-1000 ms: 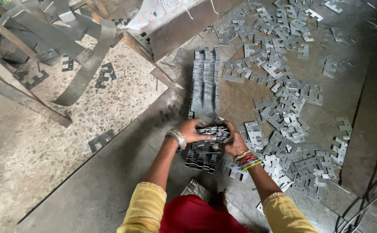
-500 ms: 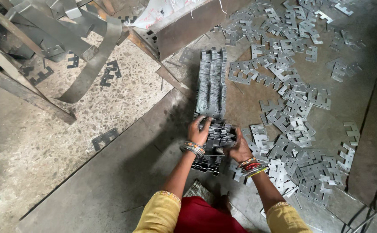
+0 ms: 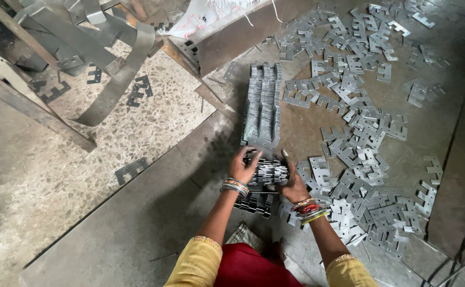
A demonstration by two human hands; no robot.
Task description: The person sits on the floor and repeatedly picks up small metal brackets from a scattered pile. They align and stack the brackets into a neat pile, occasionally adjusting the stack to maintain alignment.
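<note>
My left hand (image 3: 242, 166) and my right hand (image 3: 292, 183) press from both sides on a small stack of notched metal plates (image 3: 267, 171), gripping it between them. The stack sits at the near end of a long row of stacked plates (image 3: 263, 103) standing on edge on a metal sheet (image 3: 152, 212). More packed plates (image 3: 254, 202) lie just below my hands. Both wrists wear bangles and the sleeves are yellow.
Loose notched plates (image 3: 360, 143) are scattered widely to the right. A curved metal strip (image 3: 121, 79) and angled metal bars (image 3: 25, 101) lie at upper left on speckled floor. A dark metal box (image 3: 232, 32) stands beyond the row.
My hands have moved up along the row with the small stack, and the view has shifted so that the scattered plates sit further right.
</note>
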